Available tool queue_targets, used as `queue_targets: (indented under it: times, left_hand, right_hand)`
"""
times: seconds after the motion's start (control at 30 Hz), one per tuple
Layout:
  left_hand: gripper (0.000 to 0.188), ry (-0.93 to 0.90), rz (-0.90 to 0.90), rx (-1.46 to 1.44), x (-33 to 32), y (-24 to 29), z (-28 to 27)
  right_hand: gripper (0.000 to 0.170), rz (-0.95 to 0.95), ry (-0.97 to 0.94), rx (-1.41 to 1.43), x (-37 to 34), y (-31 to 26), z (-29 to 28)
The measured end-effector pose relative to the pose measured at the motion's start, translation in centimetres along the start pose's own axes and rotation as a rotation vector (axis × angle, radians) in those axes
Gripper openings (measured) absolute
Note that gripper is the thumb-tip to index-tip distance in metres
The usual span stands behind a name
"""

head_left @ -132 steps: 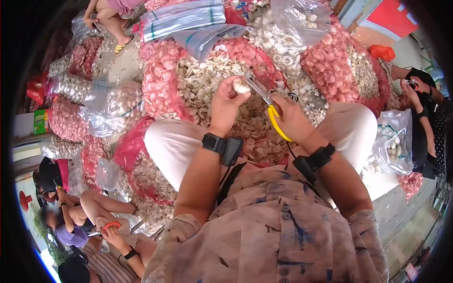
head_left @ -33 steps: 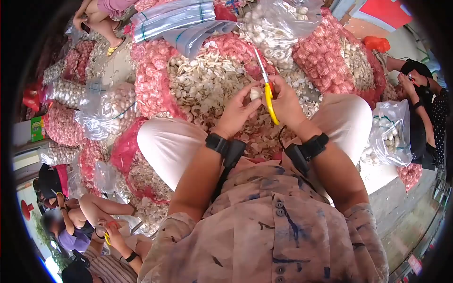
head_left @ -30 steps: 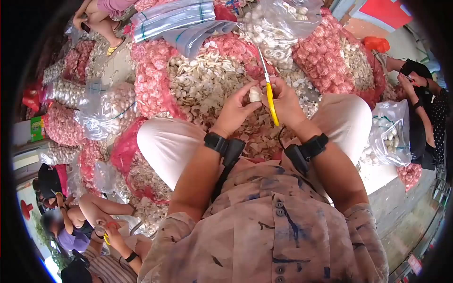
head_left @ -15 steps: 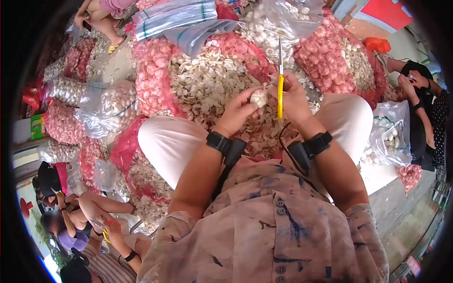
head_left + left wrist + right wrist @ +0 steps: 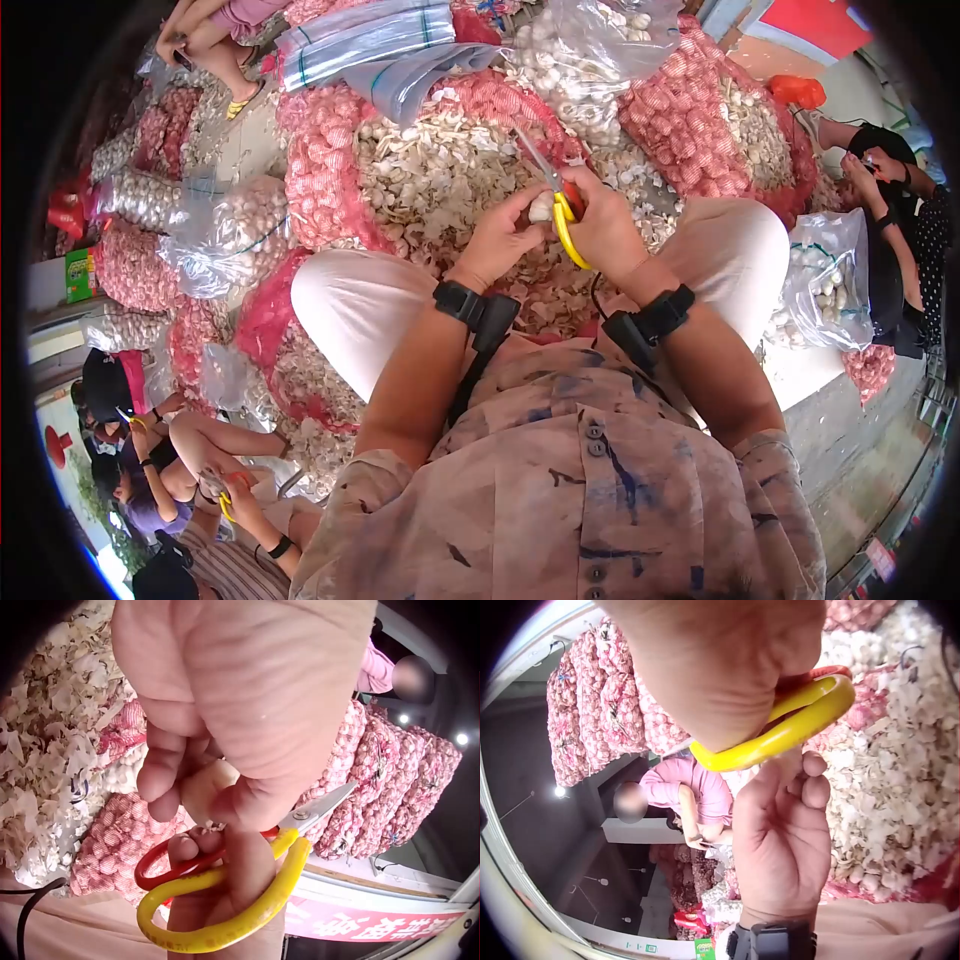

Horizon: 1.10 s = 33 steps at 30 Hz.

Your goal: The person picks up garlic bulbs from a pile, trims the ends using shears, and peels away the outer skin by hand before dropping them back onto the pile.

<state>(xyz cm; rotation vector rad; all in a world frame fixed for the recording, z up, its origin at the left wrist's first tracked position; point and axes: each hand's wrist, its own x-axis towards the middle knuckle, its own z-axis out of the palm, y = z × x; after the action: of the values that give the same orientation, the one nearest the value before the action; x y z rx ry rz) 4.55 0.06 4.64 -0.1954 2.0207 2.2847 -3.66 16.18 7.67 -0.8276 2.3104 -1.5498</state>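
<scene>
Between its thumb and curled fingers my left hand (image 5: 498,240) pinches a pale garlic bulb (image 5: 541,207); the left wrist view shows the bulb (image 5: 207,792) partly covered by the thumb. My right hand (image 5: 606,228) grips scissors with yellow and red handles (image 5: 568,238), close against the bulb's right side. Their blades point up and to the left in the head view, away from me. In the left wrist view, fingers pass through the yellow and red loops (image 5: 202,939). The right wrist view hides the blades behind my right hand (image 5: 727,667).
Below my hands lies a heap of dry garlic skins (image 5: 440,170) in a red mesh sack (image 5: 325,170). Folded clear plastic bags (image 5: 365,42) lie beyond it. A clear bag of bulbs (image 5: 825,290) stands at my right. Several people sit around, some holding scissors.
Since half a second ago, the scissors have tilted from upright to leaning left and now meet the bulb. My right hand has moved left, closer to my left hand.
</scene>
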Motion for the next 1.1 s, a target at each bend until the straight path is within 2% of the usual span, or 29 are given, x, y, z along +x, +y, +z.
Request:
queue_targets:
  times: [0.03, 0.1, 0.13, 0.17, 0.23, 0.27, 0.37, 0.43, 0.5, 0.53, 0.6, 0.73, 0.83, 0.87, 0.9, 0.93, 1.03, 1.1]
  left_hand:
    - [0.050, -0.022, -0.009, -0.020, -0.1, 0.0, 0.0]
    - [0.050, -0.051, 0.007, -0.092, -0.1, 0.5, 0.0]
    - [0.050, -0.080, 0.024, -0.163, -0.1, 1.0, 0.1]
    - [0.050, -0.080, 0.026, -0.163, 0.0, 1.3, 0.1]
    - [0.052, -0.008, 0.036, -0.207, 0.1, 1.6, 0.1]
    - [0.052, -0.005, 0.039, -0.209, 0.1, 1.7, 0.1]
    - [0.052, 0.012, 0.029, -0.149, 0.1, 1.6, -0.1]
    - [0.054, 0.053, 0.067, -0.125, 0.2, 1.1, 0.1]
    - [0.054, 0.068, 0.135, -0.090, 0.6, 0.7, 0.3]
    - [0.053, 0.088, 0.205, -0.054, 0.7, 0.5, 0.3]
    - [0.053, 0.104, 0.219, -0.026, 0.6, 0.3, 0.4]
    - [0.052, 0.133, 0.259, 0.131, 0.6, -0.1, 0.4]
    - [0.049, 0.108, 0.243, 0.009, 0.2, 0.1, 1.2]
    - [0.049, 0.108, 0.243, 0.010, 0.2, 0.4, 1.1]
    - [0.049, 0.106, 0.174, -0.124, 0.2, 0.7, 0.9]
    - [0.049, 0.103, 0.104, -0.258, 0.1, 1.0, 0.8]
    - [0.052, 0.093, 0.081, -0.315, 0.4, 1.4, 0.6]
    - [0.054, 0.076, 0.066, -0.297, 0.5, 1.0, 0.3]
  right_hand:
    - [0.037, 0.001, -0.001, 0.001, 0.0, 0.1, 0.0]
    - [0.038, 0.252, 0.103, 0.096, 0.7, 0.5, -0.3]
    - [0.033, 0.123, 0.212, 0.073, 1.3, 1.8, 0.1]
    - [0.033, 0.121, 0.211, 0.073, 1.2, 3.2, -0.1]
    - [0.030, 0.152, 0.193, 0.169, 1.6, 2.3, -0.6]
    - [0.031, 0.204, 0.107, 0.302, 1.2, 1.8, -0.8]
    - [0.032, 0.150, 0.060, 0.339, 0.1, 0.0, -0.3]
    - [0.035, 0.150, 0.040, 0.415, 0.1, 1.3, 0.4]
    - [0.039, 0.069, 0.085, 0.162, 0.3, 1.3, 0.5]
    - [0.039, 0.068, 0.085, 0.163, 0.1, 0.6, 0.4]
    - [0.039, 0.092, 0.097, 0.046, -0.3, -1.0, 0.0]
    - [0.036, 0.043, 0.107, 0.027, -0.5, -0.6, 0.4]
    - [0.032, 0.080, 0.141, -0.052, 0.0, 0.8, 0.9]
    - [0.030, 0.137, 0.168, 0.214, 0.2, 2.2, 1.4]
    - [0.028, 0.191, 0.192, 0.480, 0.6, 2.4, 1.4]
    - [0.029, 0.190, 0.206, 0.380, 0.7, 2.8, 1.0]
    - [0.032, 0.133, 0.200, 0.463, 0.7, 2.2, 0.2]
    - [0.035, 0.135, 0.190, 0.398, 0.6, 1.5, 0.3]
